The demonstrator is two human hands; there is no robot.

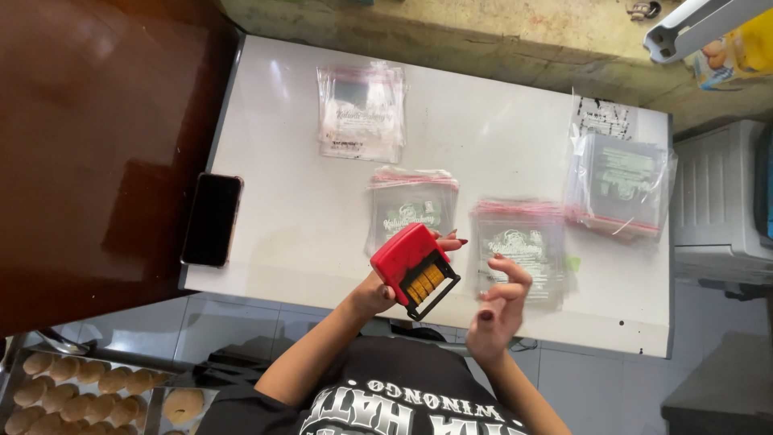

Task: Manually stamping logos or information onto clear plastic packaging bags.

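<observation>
Left grip (pixel 378 292) holds one stamp (pixel 414 271); four bag stacks (pixel 361 112).

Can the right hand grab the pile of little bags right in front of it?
Probably yes. The right hand is empty, with its fingers open, and it hovers at the near edge of the pile of bags. Nothing lies between them; the left hand holds the red stamp off to the side.

I count four stacks of clear bags (pixel 361 113) on the table — one red stamp (pixel 413 271), one phone (pixel 212 219) at nine o'clock.

Black printed tee, dark-painted fingernails (pixel 486 316)
</observation>
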